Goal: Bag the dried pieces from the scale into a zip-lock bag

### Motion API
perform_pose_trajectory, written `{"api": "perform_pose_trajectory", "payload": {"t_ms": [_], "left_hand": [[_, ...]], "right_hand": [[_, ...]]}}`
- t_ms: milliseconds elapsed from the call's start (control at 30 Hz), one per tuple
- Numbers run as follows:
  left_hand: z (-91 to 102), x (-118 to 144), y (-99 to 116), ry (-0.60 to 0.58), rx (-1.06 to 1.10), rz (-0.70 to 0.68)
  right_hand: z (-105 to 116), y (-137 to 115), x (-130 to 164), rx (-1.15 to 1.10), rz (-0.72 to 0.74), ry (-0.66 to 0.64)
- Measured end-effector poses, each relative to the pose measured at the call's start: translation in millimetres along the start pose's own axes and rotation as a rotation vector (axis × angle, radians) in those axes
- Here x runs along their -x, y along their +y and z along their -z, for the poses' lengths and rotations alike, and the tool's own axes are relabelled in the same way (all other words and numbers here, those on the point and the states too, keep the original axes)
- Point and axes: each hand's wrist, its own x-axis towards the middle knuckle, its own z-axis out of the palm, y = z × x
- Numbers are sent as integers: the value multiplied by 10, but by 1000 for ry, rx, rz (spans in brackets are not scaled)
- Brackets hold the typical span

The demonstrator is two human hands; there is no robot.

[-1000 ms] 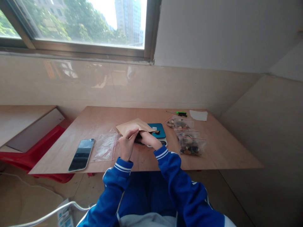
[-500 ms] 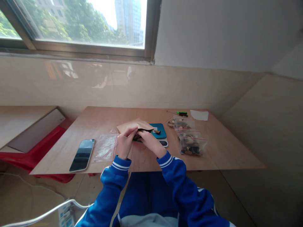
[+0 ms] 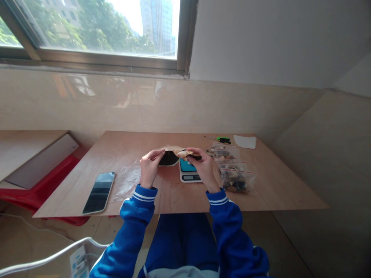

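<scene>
Left hand [image 3: 149,170]: raised over the table's near half, fingers closed in a pinch on the left edge of the envelope [image 3: 171,155]. Right hand [image 3: 204,168]: likewise closed, pinching the envelope's right edge; something small and dark shows at its fingertips, too small to identify. Envelope: brown paper, held clear of the table [image 3: 121,144] between the two hands, mouth spread so the dark inside shows; whether anything lies in it cannot be told. Handling, by judgement: light, thin, soft; it creases and tears readily, buckles if squeezed at mid-panel, and spills if tipped mouth-down. Best taken at the two side edges near the mouth, as held here, with a light pinch and the opening kept level. Scale [image 3: 188,172]: white body, teal platform, flat on the table just beyond and below the right hand, partly hidden by it. Filled bags [image 3: 236,178]: clear zip bags with red seal strips, holding small dark and tan pieces, just right of the scale; slippery film, loose shifting contents. Empty bag [image 3: 127,181]: clear, flat, left of the left hand. Phone [image 3: 99,187]: dark screen up, near the table's front-left edge. Screwdriver [image 3: 222,139]: green handle, far side. White paper [image 3: 245,141]: just right of the screwdriver.
</scene>
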Motion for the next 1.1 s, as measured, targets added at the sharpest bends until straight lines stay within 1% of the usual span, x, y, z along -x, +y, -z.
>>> {"api": "perform_pose_trajectory", "payload": {"t_ms": [67, 100, 133, 167, 267, 367, 467, 567, 633, 833, 1100], "left_hand": [[22, -54, -19, 15, 0, 11], [30, -75, -29, 23, 2, 20], [35, -90, -39, 31, 6, 29], [38, -99, -47, 38, 11, 37], [37, -98, -59, 39, 37, 37], [41, -84, -52, 23, 56, 25], [57, -83, -41, 19, 57, 30], [69, -86, -41, 22, 57, 38], [69, -83, -50, 20, 58, 32], [55, -63, -72, 12, 62, 22], [67, -66, -61, 2, 63, 31]], "right_hand": [[161, 162, -60, -19, -29, 133], [226, 267, -101, 2, -33, 168], [274, 382, -148, 51, -36, 167], [302, 500, -200, 119, -39, 129], [282, 816, -365, 309, -50, -70], [202, 1004, -503, 372, -54, -227], [185, 1078, -572, 424, -54, -344], [260, 1107, -572, 474, -52, -393], [340, 1124, -549, 511, -56, -387], [551, 1213, -451, 650, -117, -302], [684, 1368, -371, 765, -144, -324]]}}
